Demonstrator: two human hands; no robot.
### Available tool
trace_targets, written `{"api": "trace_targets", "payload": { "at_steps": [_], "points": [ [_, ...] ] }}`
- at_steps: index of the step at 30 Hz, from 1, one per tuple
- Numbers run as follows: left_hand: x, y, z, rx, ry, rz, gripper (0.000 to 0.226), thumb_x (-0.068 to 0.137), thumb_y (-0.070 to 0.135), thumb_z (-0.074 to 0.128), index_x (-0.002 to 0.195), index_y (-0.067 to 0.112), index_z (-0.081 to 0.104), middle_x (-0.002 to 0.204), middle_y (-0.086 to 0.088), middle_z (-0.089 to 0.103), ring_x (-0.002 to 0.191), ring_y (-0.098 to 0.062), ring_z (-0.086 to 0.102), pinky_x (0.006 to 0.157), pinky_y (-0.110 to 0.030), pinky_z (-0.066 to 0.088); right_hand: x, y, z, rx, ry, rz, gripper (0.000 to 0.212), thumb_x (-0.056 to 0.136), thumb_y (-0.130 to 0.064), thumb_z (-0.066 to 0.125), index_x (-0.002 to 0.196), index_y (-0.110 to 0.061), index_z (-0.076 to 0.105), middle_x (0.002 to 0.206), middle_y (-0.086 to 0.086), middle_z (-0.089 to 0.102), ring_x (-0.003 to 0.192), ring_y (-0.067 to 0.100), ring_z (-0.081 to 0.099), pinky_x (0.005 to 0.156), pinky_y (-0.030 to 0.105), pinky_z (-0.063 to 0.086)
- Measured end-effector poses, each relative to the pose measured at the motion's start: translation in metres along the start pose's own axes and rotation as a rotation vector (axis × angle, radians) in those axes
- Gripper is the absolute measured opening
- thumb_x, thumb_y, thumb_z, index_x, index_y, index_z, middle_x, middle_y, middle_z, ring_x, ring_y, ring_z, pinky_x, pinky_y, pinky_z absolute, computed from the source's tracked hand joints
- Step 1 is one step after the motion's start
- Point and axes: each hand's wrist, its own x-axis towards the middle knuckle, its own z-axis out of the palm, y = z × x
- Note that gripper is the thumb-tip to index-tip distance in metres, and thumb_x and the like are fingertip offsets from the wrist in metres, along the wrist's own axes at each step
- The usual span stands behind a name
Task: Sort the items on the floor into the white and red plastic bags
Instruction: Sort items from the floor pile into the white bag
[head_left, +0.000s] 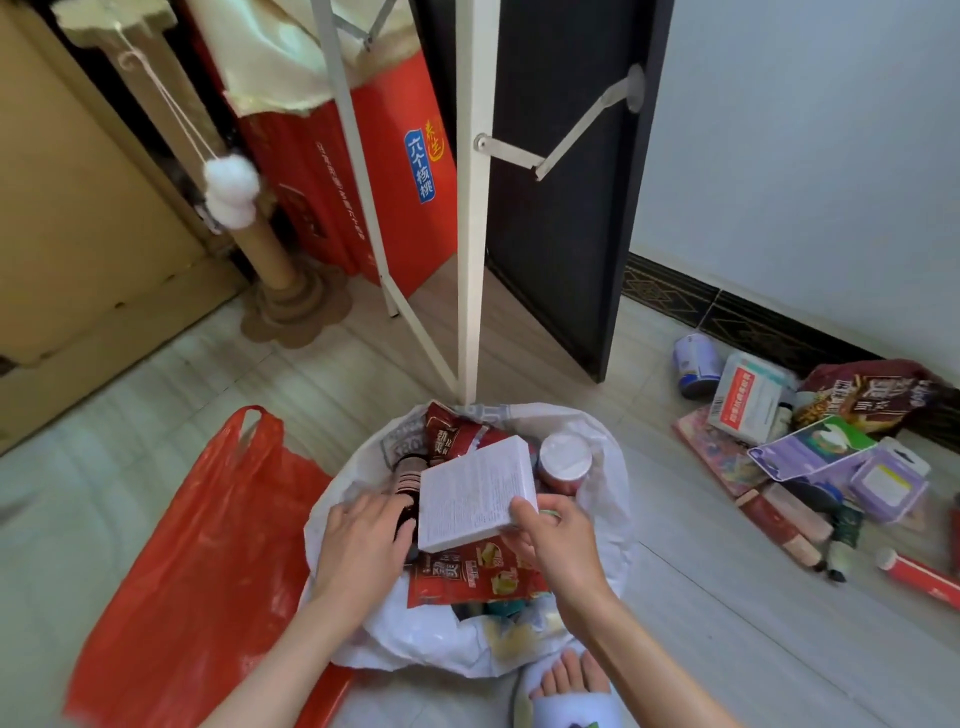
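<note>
Toes in an open slipper (571, 696) show at the bottom edge of the floor (727, 597), just beside the white bag (602, 519), which stands open at the foot of a white metal stand (474, 249). Inside the bag lie red snack packets (467, 571), a foil-lidded jar (563, 462) and a dark striped item. Over these the right hand (550, 540) grips a flat white printed box (475, 499) by its near corner, while the left hand (363, 540) rests with relaxed fingers on the bag's contents. Flat on the floor to the left lies the red bag (208, 545), touching the white one. Well apart, along the wall at right, a pile of unsorted items (810, 457) remains: cans, boxes, packets.
</note>
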Motion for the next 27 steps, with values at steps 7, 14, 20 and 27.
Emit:
{"api": "trace_targets", "payload": {
  "at_steps": [7, 14, 20, 27],
  "points": [
    [0.038, -0.038, -0.004, -0.143, -0.131, -0.422, 0.054, 0.088, 0.028, 0.057, 0.136, 0.015, 0.039, 0.129, -0.014, 0.049, 0.114, -0.035, 0.049, 0.085, -0.044, 0.045, 0.013, 0.006, 0.013, 0.189, -0.049, 0.097, 0.019, 0.089, -0.021, 0.058, 0.101, -0.006, 0.058, 0.1, 0.008, 0.068, 0.091, 0.016, 0.068, 0.074, 0.023, 0.056],
    [0.056, -0.038, -0.007, -0.282, 0.005, -0.486, 0.019, 0.089, 0.01, 0.052, 0.102, 0.003, 0.064, 0.104, -0.016, 0.066, 0.093, -0.034, 0.061, 0.073, -0.034, 0.045, 0.028, 0.007, 0.036, -0.057, 0.14, -0.021, 0.022, 0.085, -0.03, 0.06, 0.103, -0.019, 0.054, 0.094, 0.002, 0.066, 0.087, 0.017, 0.065, 0.083, 0.039, 0.054],
    [0.038, -0.039, -0.038, -0.333, 0.234, -0.363, 0.014, 0.086, 0.002, 0.055, 0.095, -0.001, 0.065, 0.096, -0.013, 0.067, 0.083, -0.027, 0.059, 0.069, -0.029, 0.038, 0.021, 0.003, 0.046, -0.376, -0.054, -0.186, 0.029, 0.089, -0.024, 0.055, 0.115, -0.011, 0.061, 0.1, -0.002, 0.067, 0.094, 0.013, 0.063, 0.086, 0.024, 0.048],
    [0.036, -0.017, -0.034, -0.247, 0.043, -0.274, 0.025, 0.086, 0.008, 0.056, 0.109, 0.003, 0.062, 0.109, -0.019, 0.059, 0.098, -0.036, 0.056, 0.079, -0.039, 0.044, 0.007, -0.011, 0.011, -0.52, -0.071, -0.303, 0.043, 0.091, -0.028, 0.052, 0.132, -0.017, 0.048, 0.133, -0.001, 0.054, 0.118, 0.012, 0.051, 0.101, 0.029, 0.041]
  ]
}}
